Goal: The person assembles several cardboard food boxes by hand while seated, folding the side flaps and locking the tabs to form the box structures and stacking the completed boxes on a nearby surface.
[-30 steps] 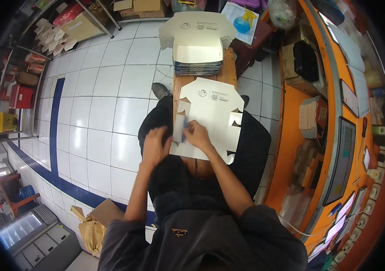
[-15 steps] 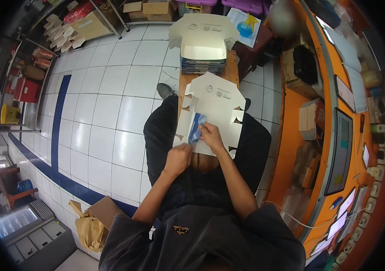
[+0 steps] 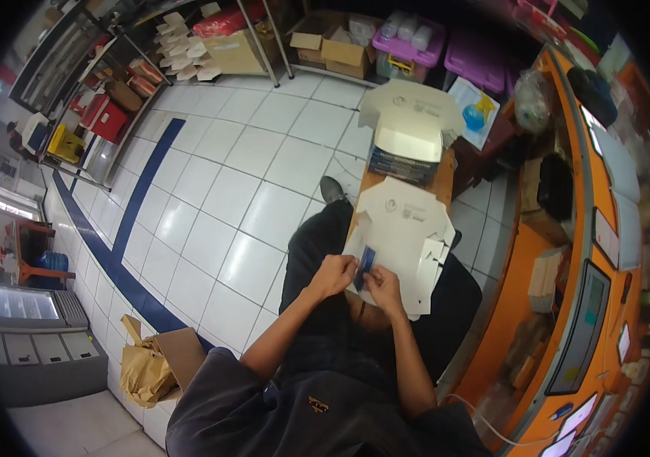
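Observation:
A flat white carton blank (image 3: pixel 405 228) lies over the wooden bench (image 3: pixel 449 167) between my legs. Its near left side is folded up, and blue print shows on the raised flap (image 3: pixel 368 259). My left hand (image 3: pixel 338 274) is closed on the outer left edge of the blank. On the blue-printed flap, the fingers of my right hand (image 3: pixel 383 288) pinch the card from the inner side. The blank's right side flap (image 3: pixel 430 268) stands partly raised. Beyond the blank, a folded open box (image 3: pixel 409 145) with its lid up tops a stack of dark blue boxes (image 3: pixel 401 167).
An orange counter (image 3: pixel 527 305) with a tablet (image 3: pixel 578 327) and phones runs along my right. A blue-capped object on a paper (image 3: pixel 466 114) lies beyond the bench. A brown carton with crumpled paper (image 3: pixel 150 369) is at lower left; shelving (image 3: pixel 104 122) stands far left.
My view has swung, so the scene sits farther right and lower. The blank's right side flap is now raised. Both hands stay at the left flap, and my left hand is now higher along it.

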`<state>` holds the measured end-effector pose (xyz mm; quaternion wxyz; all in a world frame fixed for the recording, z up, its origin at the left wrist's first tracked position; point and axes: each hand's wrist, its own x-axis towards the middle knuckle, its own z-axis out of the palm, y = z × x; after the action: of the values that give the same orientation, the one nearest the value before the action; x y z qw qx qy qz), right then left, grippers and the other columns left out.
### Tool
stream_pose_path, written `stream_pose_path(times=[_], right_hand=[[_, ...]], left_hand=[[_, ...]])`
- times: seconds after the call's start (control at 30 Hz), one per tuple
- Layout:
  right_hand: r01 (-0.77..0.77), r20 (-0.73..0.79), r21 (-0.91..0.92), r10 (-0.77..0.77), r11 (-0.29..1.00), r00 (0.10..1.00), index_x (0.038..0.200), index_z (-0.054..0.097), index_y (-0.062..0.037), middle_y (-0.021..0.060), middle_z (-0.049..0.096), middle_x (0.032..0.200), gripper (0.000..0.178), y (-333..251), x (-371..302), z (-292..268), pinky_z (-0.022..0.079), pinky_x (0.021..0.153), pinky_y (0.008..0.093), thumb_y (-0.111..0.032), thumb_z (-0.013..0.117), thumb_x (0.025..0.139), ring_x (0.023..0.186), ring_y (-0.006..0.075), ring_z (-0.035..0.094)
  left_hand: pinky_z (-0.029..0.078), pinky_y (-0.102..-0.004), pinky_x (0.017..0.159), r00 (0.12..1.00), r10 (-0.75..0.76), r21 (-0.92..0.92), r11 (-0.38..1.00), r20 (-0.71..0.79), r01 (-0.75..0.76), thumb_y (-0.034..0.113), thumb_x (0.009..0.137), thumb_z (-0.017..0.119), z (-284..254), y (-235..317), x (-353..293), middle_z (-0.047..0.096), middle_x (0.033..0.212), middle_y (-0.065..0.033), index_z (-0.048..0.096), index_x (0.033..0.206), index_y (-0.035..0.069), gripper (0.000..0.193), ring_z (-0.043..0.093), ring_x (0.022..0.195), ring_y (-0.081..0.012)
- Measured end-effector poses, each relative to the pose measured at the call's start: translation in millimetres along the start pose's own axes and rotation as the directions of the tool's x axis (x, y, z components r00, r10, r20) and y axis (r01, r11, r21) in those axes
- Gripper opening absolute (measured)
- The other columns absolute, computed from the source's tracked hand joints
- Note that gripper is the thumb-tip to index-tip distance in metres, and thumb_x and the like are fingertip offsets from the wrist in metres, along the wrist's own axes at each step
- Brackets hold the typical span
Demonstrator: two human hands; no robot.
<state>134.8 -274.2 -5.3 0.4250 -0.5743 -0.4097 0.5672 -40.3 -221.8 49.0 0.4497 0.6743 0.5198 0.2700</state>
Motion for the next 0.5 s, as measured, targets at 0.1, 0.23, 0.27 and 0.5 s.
stream_pose_path(times=[0.1, 0.23, 0.27, 0.5], right_hand=[[0.058, 0.038, -0.110, -0.054, 0.992, 0.998, 0.118, 0.066, 0.0078, 0.0113, 0.074, 0.100, 0.021, 3.7, -6.5, 1.2, 0.060, 0.071, 0.0276, -0.001, 0.065, 0.099, 0.084, 0.0138, 0.071], [0.095, 0.069, -0.197, -0.083, 0.976, 0.994, 0.122, 0.065, 0.0082, 0.0138, 0.075, 0.103, 0.025, 8.7, -14.6, 5.9, 0.062, 0.072, 0.0287, -0.001, 0.063, 0.100, 0.088, 0.0171, 0.073], [0.106, 0.073, -0.207, -0.093, 0.973, 0.993, 0.122, 0.065, 0.0082, 0.0138, 0.075, 0.103, 0.025, 10.2, -15.1, 4.3, 0.062, 0.072, 0.0287, -0.001, 0.063, 0.100, 0.088, 0.0171, 0.073], [0.238, -0.045, -0.480, -0.294, 0.844, 0.955, 0.120, 0.068, 0.0063, 0.0201, 0.075, 0.114, 0.028, 21.1, -7.1, 4.3, 0.052, 0.099, 0.0412, -0.011, 0.061, 0.100, 0.111, 0.0303, 0.071]], left_hand=[[0.056, -0.0514, 0.071, 0.985, -0.017, 0.242, 0.968, -0.172, 0.059, 0.026, 0.098, 0.061, -15.2, 37.0, 32.6, 0.067, 0.074, -0.0293, 0.073, 0.089, -0.004, 0.034, 0.069, 0.074, -0.0469], [0.057, -0.0527, 0.066, 0.980, 0.063, 0.332, 0.943, -0.188, 0.003, 0.025, 0.096, 0.062, -15.6, 42.2, 53.5, 0.068, 0.072, -0.0274, 0.073, 0.086, -0.002, 0.030, 0.069, 0.069, -0.0458], [0.058, -0.0530, 0.066, 0.983, 0.104, 0.417, 0.908, -0.154, -0.031, 0.024, 0.094, 0.062, -12.0, 43.1, 54.8, 0.068, 0.072, -0.0268, 0.073, 0.085, -0.001, 0.029, 0.069, 0.068, -0.0455], [0.057, -0.0532, 0.066, 0.968, 0.241, 0.566, 0.789, 0.074, -0.240, 0.019, 0.082, 0.066, 23.6, -7.7, -15.3, 0.070, 0.079, -0.0226, 0.072, 0.087, 0.004, 0.017, 0.068, 0.071, -0.0457]])
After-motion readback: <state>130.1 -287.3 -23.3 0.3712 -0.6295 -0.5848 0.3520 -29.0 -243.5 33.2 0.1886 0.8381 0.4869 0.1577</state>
